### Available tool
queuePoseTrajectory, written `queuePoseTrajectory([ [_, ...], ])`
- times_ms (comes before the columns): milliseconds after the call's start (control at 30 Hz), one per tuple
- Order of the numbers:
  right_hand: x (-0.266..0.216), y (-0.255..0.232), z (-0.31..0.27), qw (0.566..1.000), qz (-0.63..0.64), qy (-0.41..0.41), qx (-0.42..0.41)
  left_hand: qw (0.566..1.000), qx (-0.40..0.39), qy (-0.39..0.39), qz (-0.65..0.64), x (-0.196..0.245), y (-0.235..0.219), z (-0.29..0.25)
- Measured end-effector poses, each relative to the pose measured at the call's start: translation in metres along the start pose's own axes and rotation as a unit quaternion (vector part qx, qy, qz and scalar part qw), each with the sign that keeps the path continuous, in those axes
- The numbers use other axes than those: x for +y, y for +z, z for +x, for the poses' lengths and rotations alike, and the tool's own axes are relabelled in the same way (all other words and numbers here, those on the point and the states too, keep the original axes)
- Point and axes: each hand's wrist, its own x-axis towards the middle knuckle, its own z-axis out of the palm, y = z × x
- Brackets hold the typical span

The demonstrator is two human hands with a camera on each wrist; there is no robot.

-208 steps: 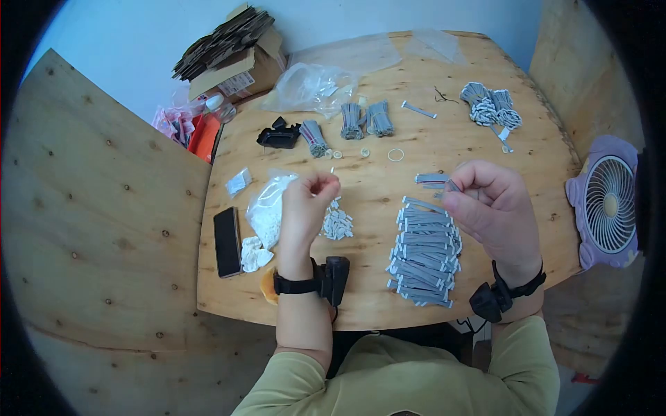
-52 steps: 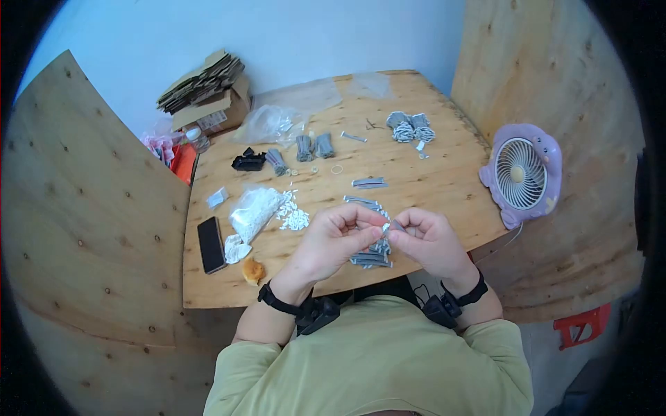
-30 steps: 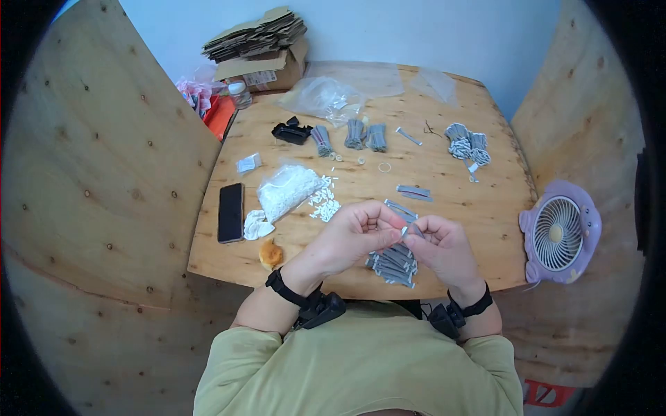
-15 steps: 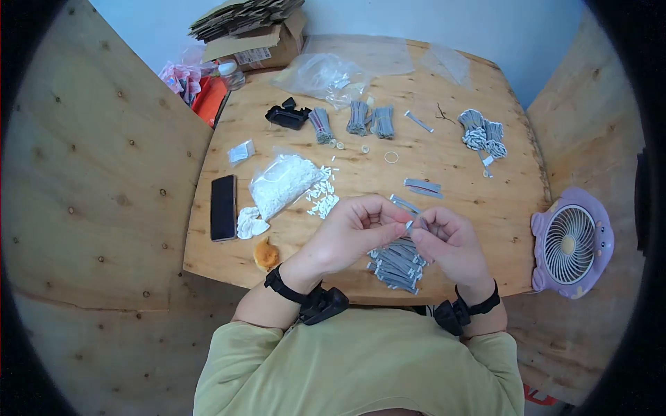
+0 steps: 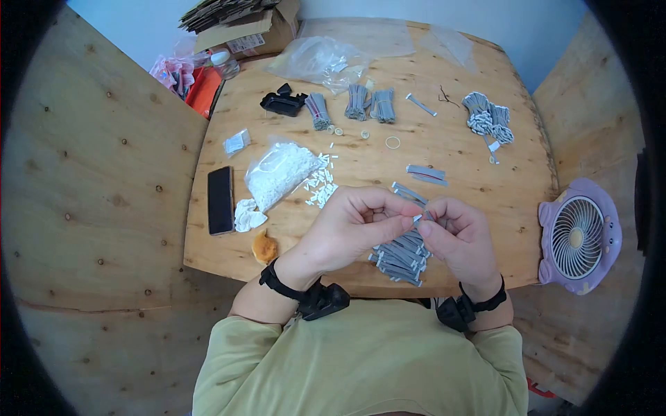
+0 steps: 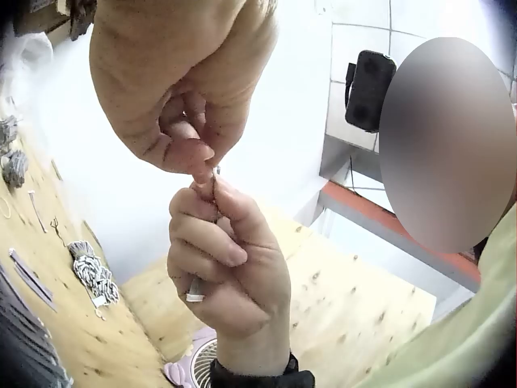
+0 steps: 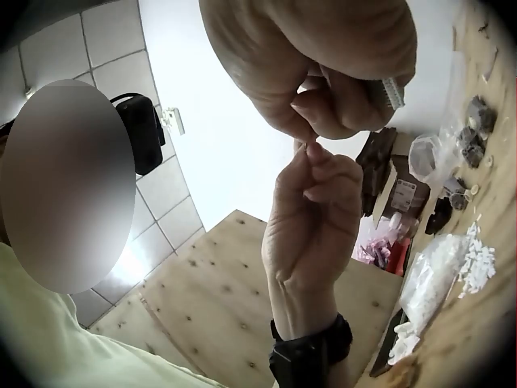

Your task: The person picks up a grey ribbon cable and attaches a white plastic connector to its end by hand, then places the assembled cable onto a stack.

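My left hand (image 5: pixel 364 225) pinches a small white plastic connector (image 5: pixel 417 218) between thumb and index finger. Facing it, my right hand (image 5: pixel 461 239) pinches the end of a short grey ribbon cable (image 5: pixel 429 216), fingertips right against those of the left. Most of this cable is hidden in the right palm; its other white connector (image 6: pixel 195 297) sticks out below the curled fingers in the left wrist view. Under both hands lies a pile of grey ribbon cables (image 5: pixel 401 258) with white ends. Loose white connectors (image 5: pixel 320 186) are scattered left of the hands, beside a clear bag of them (image 5: pixel 281 175).
A phone (image 5: pixel 220 200), white cloth-like bundle (image 5: pixel 248 215) and bread piece (image 5: pixel 264 247) lie at the left. Bundled cables (image 5: pixel 357 102), a black tray-like piece (image 5: pixel 283 102) and plastic bags (image 5: pixel 322 61) are farther back. A purple fan (image 5: pixel 579 236) stands right, near coiled cables (image 5: pixel 488 118).
Several seconds ago the hands were apart, the left near the loose connectors, the right holding a cable. They have since met over the pile. Lately the fingers shift only slightly while the head view moves.
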Motion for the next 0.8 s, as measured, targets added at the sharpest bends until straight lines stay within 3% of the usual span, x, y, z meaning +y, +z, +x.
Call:
queuePoseTrajectory([
  [267,-0.001,0.0,-0.007,1.0,0.003,-0.014,-0.001,0.999,-0.022,0.002,-0.045,0.007,0.008,-0.008],
  [800,-0.004,0.0,-0.013,0.999,-0.028,0.008,0.021,1.0,-0.005,-0.01,0.01,-0.006,0.006,-0.004],
])
